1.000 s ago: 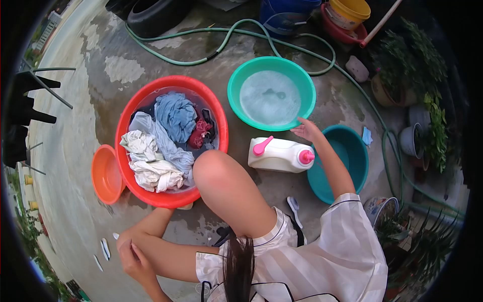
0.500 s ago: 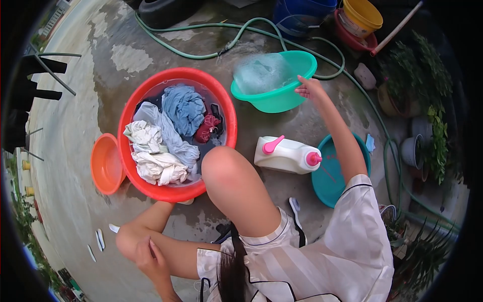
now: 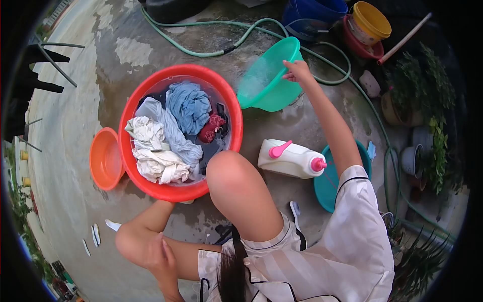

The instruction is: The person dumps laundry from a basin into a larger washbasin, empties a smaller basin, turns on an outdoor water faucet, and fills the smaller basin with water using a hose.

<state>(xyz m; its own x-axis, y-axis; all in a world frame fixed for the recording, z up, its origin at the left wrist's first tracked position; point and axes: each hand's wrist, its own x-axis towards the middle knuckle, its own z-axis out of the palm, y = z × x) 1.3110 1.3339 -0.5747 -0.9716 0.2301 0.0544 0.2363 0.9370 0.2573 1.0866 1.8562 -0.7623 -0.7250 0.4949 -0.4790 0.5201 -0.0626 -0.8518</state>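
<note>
My right hand (image 3: 298,72) grips the right rim of a green basin (image 3: 282,90). The basin is tilted to the left, its low side by the rim of a big red tub (image 3: 239,121), and foamy water (image 3: 255,79) lies in that low side. In the tub, blue clothes (image 3: 188,108), white clothes (image 3: 161,166) and a dark red cloth (image 3: 211,127) sit in water. My left hand (image 3: 161,256) rests on my bent leg, fingers laid along it, holding nothing.
A white detergent jug (image 3: 292,158) with a pink cap lies before a teal basin (image 3: 327,194). An orange basin (image 3: 106,158) stands left of the tub. A green hose (image 3: 241,38) crosses the ground behind. Brushes (image 3: 296,214), buckets (image 3: 370,20) and potted plants surround the area.
My right hand has raised the right side of the green basin, which now tips further left, and the foam has drawn toward the tub side. My left hand has shifted slightly right along the leg.
</note>
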